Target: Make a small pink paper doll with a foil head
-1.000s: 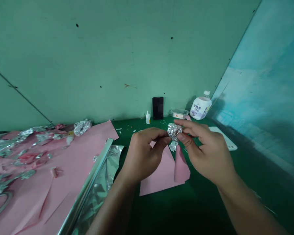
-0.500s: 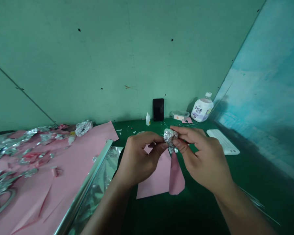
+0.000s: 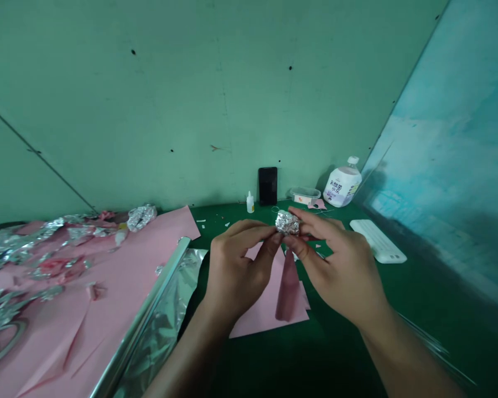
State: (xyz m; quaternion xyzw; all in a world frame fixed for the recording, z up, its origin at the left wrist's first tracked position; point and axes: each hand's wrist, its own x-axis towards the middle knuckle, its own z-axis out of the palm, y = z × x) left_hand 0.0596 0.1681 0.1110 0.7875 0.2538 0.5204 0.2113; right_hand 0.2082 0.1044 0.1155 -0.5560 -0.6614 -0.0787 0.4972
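Note:
Between my two hands, above the table, is a crumpled ball of aluminium foil (image 3: 288, 221). My left hand (image 3: 238, 271) pinches its lower left side with thumb and forefinger. On the other side my right hand (image 3: 336, 260) grips it, thumb underneath and fingers on the upper right edge. A strip of pink paper (image 3: 288, 293) hangs down below the foil; where it joins is hidden by the thumbs. Behind that strip, a flat sheet of pink paper (image 3: 253, 323) lies on the table.
A foil roll (image 3: 143, 326) lies to the left on a large pink sheet (image 3: 120, 271) with crumpled foil scraps (image 3: 141, 216). Along the wall stand a small glue-like bottle (image 3: 250, 203), a phone (image 3: 268, 186), a plastic tub (image 3: 305, 194) and a large bottle (image 3: 342, 185). A white power strip-like object (image 3: 377, 241) lies right.
The foil ball has been turned in my fingers and raised slightly, and its top looks flatter. The hanging pink strip has swung left and shows narrower.

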